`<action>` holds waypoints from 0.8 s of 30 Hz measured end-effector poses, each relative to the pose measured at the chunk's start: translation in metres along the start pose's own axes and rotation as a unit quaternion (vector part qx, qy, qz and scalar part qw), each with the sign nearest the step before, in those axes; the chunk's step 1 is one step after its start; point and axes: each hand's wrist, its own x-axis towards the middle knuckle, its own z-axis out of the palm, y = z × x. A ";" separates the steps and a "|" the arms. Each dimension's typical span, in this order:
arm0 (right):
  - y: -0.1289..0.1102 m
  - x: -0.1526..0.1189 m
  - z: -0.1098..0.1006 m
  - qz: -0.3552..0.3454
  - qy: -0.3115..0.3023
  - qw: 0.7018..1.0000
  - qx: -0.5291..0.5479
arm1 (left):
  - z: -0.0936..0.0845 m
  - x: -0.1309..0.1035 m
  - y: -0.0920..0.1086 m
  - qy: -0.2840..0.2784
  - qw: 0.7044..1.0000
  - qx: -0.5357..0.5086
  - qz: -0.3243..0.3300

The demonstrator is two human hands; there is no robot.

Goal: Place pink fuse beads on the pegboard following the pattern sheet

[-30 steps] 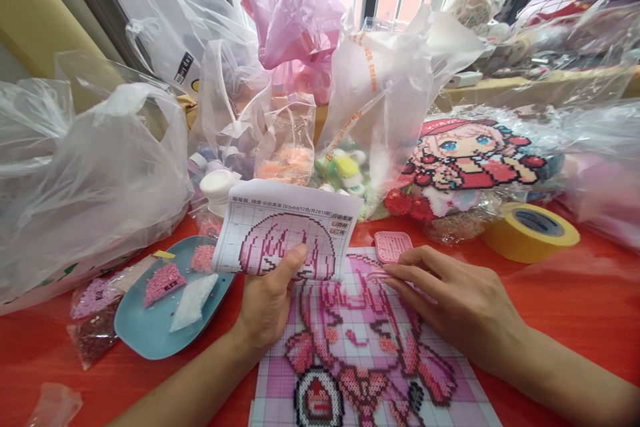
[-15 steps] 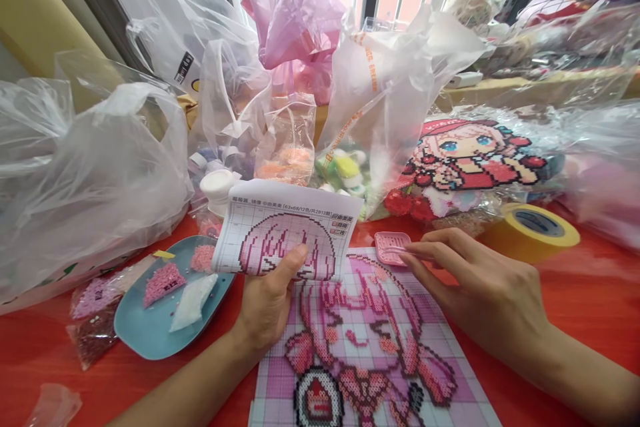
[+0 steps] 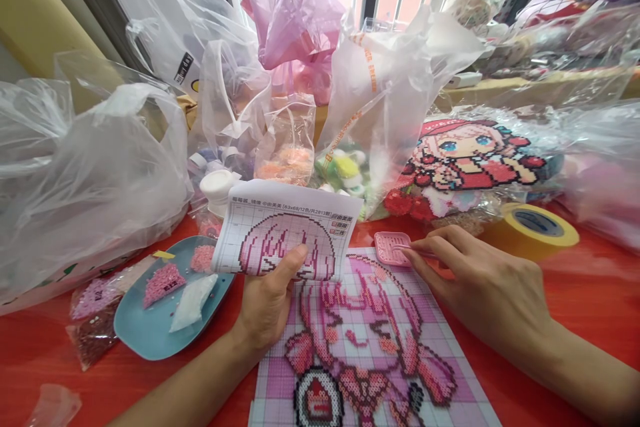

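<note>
My left hand [image 3: 273, 297] pinches a folded paper pattern chart [image 3: 285, 213], its thumb across the printed girl's face. My right hand [image 3: 480, 287] is closed on thin pink tweezers [image 3: 420, 252], whose tips are in a small pink bead tray [image 3: 391, 240]. Whether a bead sits between the tips is too small to tell. Below both hands lies a gridded pegboard [image 3: 275, 373] bearing a partly bead-filled picture [image 3: 357, 340] of a girl, with dark outlines and pink and orange beads. The chart covers part of the board's upper left.
At left, a blue plate [image 3: 145, 343] carries several bead packets, with more bead bags [image 3: 93, 320] beside it. Yellow tape [image 3: 537, 230] and a finished bead figure [image 3: 475, 153] stand at right. Plastic bags [image 3: 385, 80] crowd the back of the red table [image 3: 595, 303].
The tweezers' tips have shifted slightly right within the pink tray, and my right hand has tilted a little. My left hand and the chart stay in place.
</note>
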 end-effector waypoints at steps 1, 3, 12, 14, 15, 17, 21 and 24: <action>0.000 0.000 0.000 0.000 -0.002 1.000 -0.001 | 0.000 0.000 0.000 -0.003 1.000 0.001 0.000; 0.001 0.000 0.001 -0.001 -0.003 1.000 -0.002 | -0.001 0.000 0.000 -0.009 1.000 0.002 0.001; 0.000 -0.001 0.002 -0.007 0.011 1.000 0.003 | 0.001 0.001 0.001 -0.005 1.000 0.001 0.006; 0.000 -0.002 0.002 -0.006 0.010 1.000 0.004 | 0.002 0.000 0.002 -0.007 1.000 0.001 0.006; 0.000 -0.002 0.003 -0.005 0.010 1.000 0.005 | 0.002 0.000 0.002 -0.009 1.000 0.000 0.006; 0.001 -0.003 0.003 -0.006 0.006 1.000 0.008 | 0.002 0.000 0.002 -0.010 1.000 -0.001 0.007; 0.001 -0.003 0.004 -0.009 0.001 1.000 0.014 | 0.003 0.000 0.002 -0.004 1.000 -0.003 0.007; 0.001 -0.004 0.005 -0.009 0.001 1.000 0.015 | 0.003 0.000 0.001 -0.005 1.000 -0.004 0.006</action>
